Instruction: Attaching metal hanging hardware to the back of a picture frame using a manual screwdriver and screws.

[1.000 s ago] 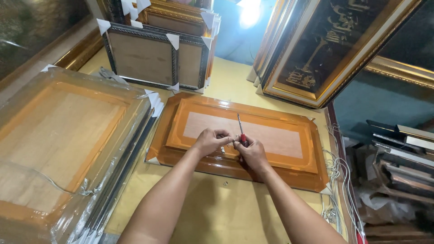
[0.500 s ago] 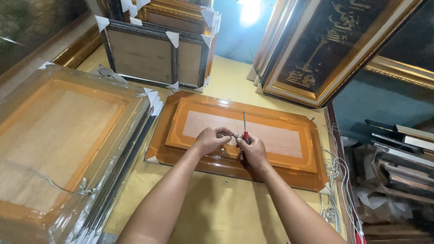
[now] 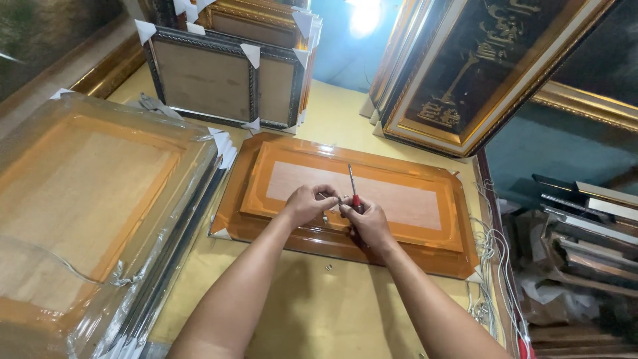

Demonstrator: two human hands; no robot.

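Screwdriver point(image 3: 353, 188) tilted upright, glossy orange frame point(image 3: 345, 199) (perhaps back-up)

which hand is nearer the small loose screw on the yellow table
Right. The right hand lies just above and right of the screw; the left hand sits farther up on the frame.

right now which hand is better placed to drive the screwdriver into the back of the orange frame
Right. The right hand already grips the red-handled screwdriver over the orange frame, while the left hand pinches something small beside it, too small to identify.
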